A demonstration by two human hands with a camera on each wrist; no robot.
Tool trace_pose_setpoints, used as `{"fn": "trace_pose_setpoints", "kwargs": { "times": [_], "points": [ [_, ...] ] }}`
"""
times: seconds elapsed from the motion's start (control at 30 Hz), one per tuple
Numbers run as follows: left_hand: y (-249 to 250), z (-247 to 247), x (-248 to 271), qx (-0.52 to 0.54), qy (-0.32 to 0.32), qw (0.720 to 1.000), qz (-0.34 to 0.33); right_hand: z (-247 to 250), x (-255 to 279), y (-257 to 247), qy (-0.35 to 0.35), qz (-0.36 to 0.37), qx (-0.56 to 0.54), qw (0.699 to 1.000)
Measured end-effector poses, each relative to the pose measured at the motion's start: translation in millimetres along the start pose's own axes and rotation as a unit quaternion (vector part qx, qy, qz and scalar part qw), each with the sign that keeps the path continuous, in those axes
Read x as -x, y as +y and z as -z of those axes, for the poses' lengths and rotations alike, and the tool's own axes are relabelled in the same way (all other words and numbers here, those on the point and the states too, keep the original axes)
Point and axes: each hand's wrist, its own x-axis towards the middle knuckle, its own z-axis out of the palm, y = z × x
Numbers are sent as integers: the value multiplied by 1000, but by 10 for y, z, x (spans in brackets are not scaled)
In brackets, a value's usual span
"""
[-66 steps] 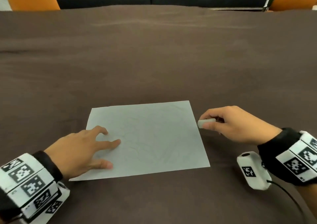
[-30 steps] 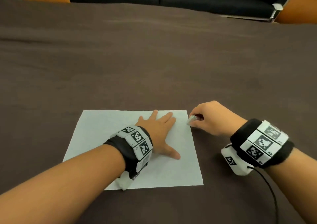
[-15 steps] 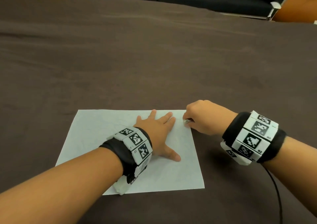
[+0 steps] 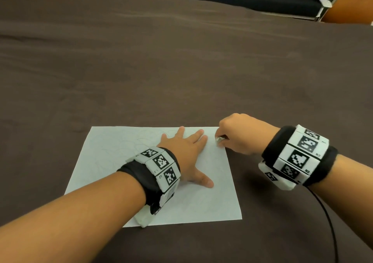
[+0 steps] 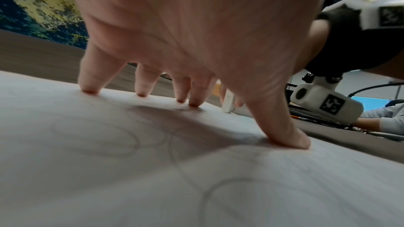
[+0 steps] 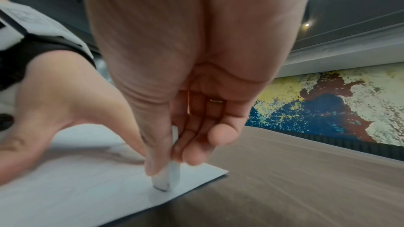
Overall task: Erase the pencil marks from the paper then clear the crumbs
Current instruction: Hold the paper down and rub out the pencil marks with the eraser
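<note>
Table: dark brown cloth-covered table (image 4: 181, 71) fills the view; a dark sofa and orange chair backs sit beyond its far edge.
Paper: one white sheet of paper (image 4: 113, 162) lies flat on the table, close to the person. Faint looping pencil marks (image 5: 131, 144) run across it.
Left hand: left hand (image 4: 187, 153) lies on the paper's right half, fingers straight and spread, fingertips (image 5: 89, 89) and thumb pressing the sheet down. It holds nothing.
Right hand: right hand (image 4: 240, 135) sits at the paper's far right corner, its grip closed around a small white eraser (image 6: 168, 177), pinched between thumb and fingers.
Eraser: stands nearly upright, long axis pointing down at the sheet, lower tip touching the paper just inside that corner. It is just beside the left fingertips.
Key relation: nearly all the pencil marks lie left of the eraser and nearer the person, many under or beside the left hand. The right hand would likely rub from the corner inward.
Crumbs: none can be made out.
Progress: erasing looks barely begun.
</note>
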Motion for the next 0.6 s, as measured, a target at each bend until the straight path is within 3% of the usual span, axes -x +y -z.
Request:
{"fn": "trace_pose_setpoints", "kwargs": {
  "times": [0.13, 0.37, 0.6],
  "points": [
    [1, 3, -6, 1, -3, 1000, 0, -31, 95, 9, -7, 25, -16, 1000],
    [-4, 14, 1, -3, -2, 1000, 2, 102, -242, 138, 46, -23, -53, 997],
    [5, 13, 1, 0, -1, 1000, 1, -58, 32, 60, -3, 32, -15, 999]
  ]
}}
